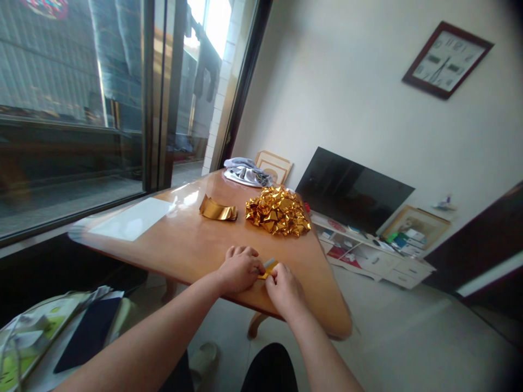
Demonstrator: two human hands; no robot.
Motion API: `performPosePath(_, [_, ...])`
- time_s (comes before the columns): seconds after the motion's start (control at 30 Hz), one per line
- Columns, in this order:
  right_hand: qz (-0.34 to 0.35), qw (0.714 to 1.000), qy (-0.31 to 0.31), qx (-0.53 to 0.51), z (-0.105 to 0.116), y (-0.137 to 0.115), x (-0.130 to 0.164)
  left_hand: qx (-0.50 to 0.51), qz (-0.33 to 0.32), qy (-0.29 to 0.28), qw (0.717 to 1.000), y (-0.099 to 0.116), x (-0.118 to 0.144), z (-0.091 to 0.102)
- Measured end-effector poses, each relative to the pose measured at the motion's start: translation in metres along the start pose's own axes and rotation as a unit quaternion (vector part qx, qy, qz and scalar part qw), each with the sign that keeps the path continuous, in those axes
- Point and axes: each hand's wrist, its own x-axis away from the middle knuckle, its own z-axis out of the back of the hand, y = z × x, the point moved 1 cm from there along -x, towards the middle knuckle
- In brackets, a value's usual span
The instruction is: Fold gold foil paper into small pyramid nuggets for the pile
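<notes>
My left hand (239, 268) and my right hand (285, 289) meet at the near edge of a wooden table (183, 245). Both pinch a small piece of gold foil paper (269, 267) pressed flat on the table between their fingertips. Farther back on the table lies a heap of folded gold foil pieces (278, 211). To its left sits a curled stack of flat gold foil sheets (218, 209).
A grey cloth (246, 171) lies at the table's far end. A dark TV screen (351, 190) leans on a low white cabinet (368, 256) at the right. Glass sliding doors (102, 103) run along the left. Papers and a dark folder (87, 335) sit lower left.
</notes>
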Motion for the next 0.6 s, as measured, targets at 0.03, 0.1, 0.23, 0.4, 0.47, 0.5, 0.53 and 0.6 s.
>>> performPosePath(0.03, [-0.002,1.000,-0.001,0.004,0.000,-0.001,0.001,0.002,0.001,-0.002,1.000,0.000,-0.001,0.000])
performPosePath(0.1, [-0.007,1.000,-0.001,0.012,0.000,-0.004,0.002,0.003,0.001,-0.003,1.000,-0.001,-0.001,0.000])
performPosePath(0.23, [-0.014,1.000,0.006,0.025,0.000,-0.007,0.004,0.002,-0.008,-0.004,1.000,0.000,-0.002,0.002])
performPosePath(0.4, [-0.028,0.999,0.000,0.030,0.002,-0.012,0.003,0.006,-0.009,-0.010,1.000,0.000,-0.003,0.004])
performPosePath(0.47, [-0.033,0.999,-0.003,0.032,0.002,-0.013,0.002,0.007,-0.006,-0.016,1.000,-0.001,-0.003,0.004])
performPosePath(0.5, [-0.034,0.999,-0.005,0.032,0.002,-0.013,0.002,0.007,-0.003,-0.020,1.000,-0.001,-0.003,0.005])
performPosePath(0.53, [-0.034,0.999,-0.008,0.032,0.003,-0.014,0.002,0.007,-0.002,-0.023,1.000,-0.001,-0.003,0.005])
performPosePath(0.6, [-0.036,0.999,-0.011,0.032,0.003,-0.014,0.001,0.006,0.000,-0.027,1.000,-0.001,-0.003,0.006])
